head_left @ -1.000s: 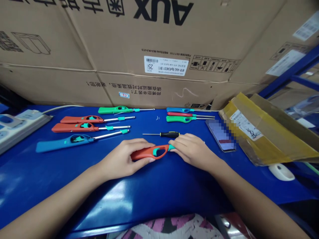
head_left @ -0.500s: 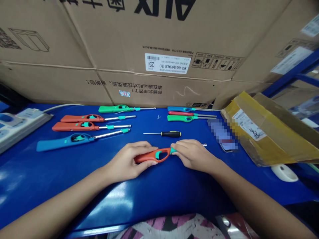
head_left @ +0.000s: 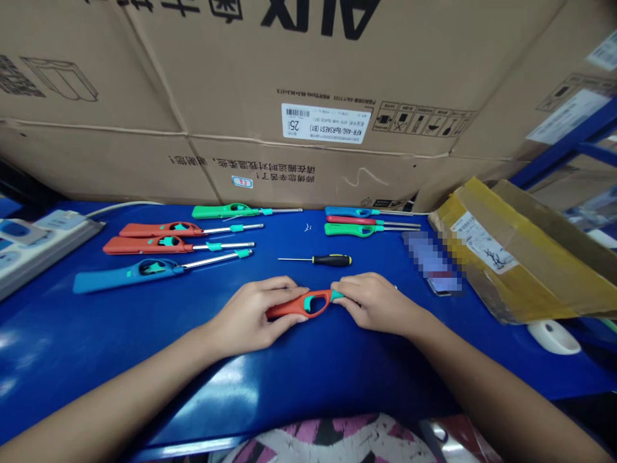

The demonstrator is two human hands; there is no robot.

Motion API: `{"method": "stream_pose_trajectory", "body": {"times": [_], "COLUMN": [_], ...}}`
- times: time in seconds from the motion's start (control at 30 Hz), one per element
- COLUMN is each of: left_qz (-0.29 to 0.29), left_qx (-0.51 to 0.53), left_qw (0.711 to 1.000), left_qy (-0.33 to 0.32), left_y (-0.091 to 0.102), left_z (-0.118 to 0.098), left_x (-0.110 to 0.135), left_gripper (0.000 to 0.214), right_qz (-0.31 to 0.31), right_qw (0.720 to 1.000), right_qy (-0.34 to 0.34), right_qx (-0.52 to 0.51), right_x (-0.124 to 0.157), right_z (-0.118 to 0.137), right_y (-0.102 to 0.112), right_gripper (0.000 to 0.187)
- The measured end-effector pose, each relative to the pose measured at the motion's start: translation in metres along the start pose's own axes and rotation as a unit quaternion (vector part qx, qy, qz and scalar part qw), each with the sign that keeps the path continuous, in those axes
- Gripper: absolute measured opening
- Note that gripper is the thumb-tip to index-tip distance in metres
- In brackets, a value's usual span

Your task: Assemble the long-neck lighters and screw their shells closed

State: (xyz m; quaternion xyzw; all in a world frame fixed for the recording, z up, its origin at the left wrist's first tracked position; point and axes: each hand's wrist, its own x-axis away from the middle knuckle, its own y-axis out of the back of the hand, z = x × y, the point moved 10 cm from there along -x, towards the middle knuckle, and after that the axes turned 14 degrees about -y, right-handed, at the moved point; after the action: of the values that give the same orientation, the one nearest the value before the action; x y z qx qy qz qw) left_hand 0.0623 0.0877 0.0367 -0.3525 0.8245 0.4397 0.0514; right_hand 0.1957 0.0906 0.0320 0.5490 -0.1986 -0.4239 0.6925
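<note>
An orange-red long-nosed lighter (head_left: pixel 292 305) with a green trigger lies across the front of me, held by both hands. My left hand (head_left: pixel 253 315) is closed around its handle, thumb on the near side and fingers on the far side. My right hand (head_left: pixel 378 302) grips the green collar and the rod, covering most of the rod. Just beyond the hands a black-and-yellow screwdriver (head_left: pixel 332 260) lies on the blue table (head_left: pixel 193 399). To the left lie a blue lighter (head_left: pixel 125 275), two orange lighters and a green lighter (head_left: pixel 224 211).
At the back right lie a blue lighter (head_left: pixel 349 211), a red one and a green one (head_left: pixel 349 229). Further right are a phone (head_left: pixel 434 263), a yellow-taped box (head_left: pixel 520 257) and a white mouse (head_left: pixel 554 337). A power strip (head_left: pixel 43 241) stands left; a large carton (head_left: pixel 241 83) walls the back.
My left hand and the lighter's handle have shifted slightly right, toward my right hand. The grips are the same, and the other things stay in place.
</note>
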Motion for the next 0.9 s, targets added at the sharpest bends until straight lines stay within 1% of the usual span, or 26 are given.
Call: {"method": "stream_pose_trajectory", "body": {"times": [0.07, 0.17, 0.23, 0.33, 0.37, 0.4, 0.43, 0.47, 0.53, 0.6, 0.67, 0.73, 0.8, 0.9], "left_qz": [-0.001, -0.016, -0.026, -0.066, -0.079, -0.086, -0.083, -0.067, -0.041, -0.012, 0.015, 0.032, 0.041, 0.059], "left_qx": [-0.016, -0.028, -0.038, -0.073, -0.089, -0.107, -0.124, -0.149, -0.164, -0.180, -0.199, -0.218, -0.237, -0.257], "left_qw": [1.000, 0.999, 0.999, 0.995, 0.992, 0.990, 0.989, 0.987, 0.985, 0.983, 0.978, 0.973, 0.968, 0.961], "left_qy": [0.005, 0.008, 0.008, 0.031, 0.034, 0.032, 0.020, -0.006, -0.028, -0.045, -0.063, -0.072, -0.076, -0.083], "left_y": [0.003, 0.014, 0.025, 0.049, 0.057, 0.063, 0.065, 0.064, 0.058, 0.046, 0.031, 0.017, 0.005, -0.012], "left_z": [0.003, 0.008, 0.010, 0.018, 0.020, 0.021, 0.021, 0.020, 0.026, 0.036, 0.046, 0.058, 0.067, 0.076], "left_x": [-0.001, -0.001, -0.002, -0.006, -0.009, -0.016, -0.025, -0.037, -0.066, -0.100, -0.134, -0.164, -0.187, -0.208], "left_gripper": [0.035, 0.035, 0.034, 0.035, 0.036, 0.038, 0.039, 0.039, 0.038, 0.037, 0.033, 0.030, 0.031, 0.036], "right_qz": [-0.007, -0.034, -0.093, -0.218, -0.244, -0.251, -0.245, -0.227, -0.170, -0.107, -0.065, -0.049, -0.044, -0.038], "right_qw": [1.000, 0.999, 0.996, 0.975, 0.968, 0.966, 0.967, 0.972, 0.985, 0.994, 0.998, 0.998, 0.998, 0.998], "right_qy": [-0.008, -0.020, -0.019, 0.007, 0.017, 0.022, 0.023, 0.019, 0.006, -0.011, -0.022, -0.028, -0.032, -0.041], "right_qx": [0.004, 0.008, 0.005, -0.038, -0.054, -0.064, -0.064, -0.056, -0.028, -0.004, 0.004, 0.004, 0.003, -0.002], "right_x": [-0.003, -0.007, -0.007, 0.003, 0.006, 0.008, 0.007, 0.005, -0.003, -0.010, -0.014, -0.015, -0.016, -0.017], "right_z": [-0.002, -0.003, 0.000, 0.006, 0.007, 0.007, 0.006, 0.005, 0.000, -0.008, -0.016, -0.022, -0.027, -0.032], "right_y": [0.001, 0.009, 0.023, 0.052, 0.058, 0.059, 0.058, 0.053, 0.039, 0.022, 0.010, 0.004, 0.003, 0.003], "right_gripper": [0.020, 0.023, 0.028, 0.034, 0.034, 0.033, 0.032, 0.030, 0.029, 0.034, 0.041, 0.042, 0.041, 0.044]}}
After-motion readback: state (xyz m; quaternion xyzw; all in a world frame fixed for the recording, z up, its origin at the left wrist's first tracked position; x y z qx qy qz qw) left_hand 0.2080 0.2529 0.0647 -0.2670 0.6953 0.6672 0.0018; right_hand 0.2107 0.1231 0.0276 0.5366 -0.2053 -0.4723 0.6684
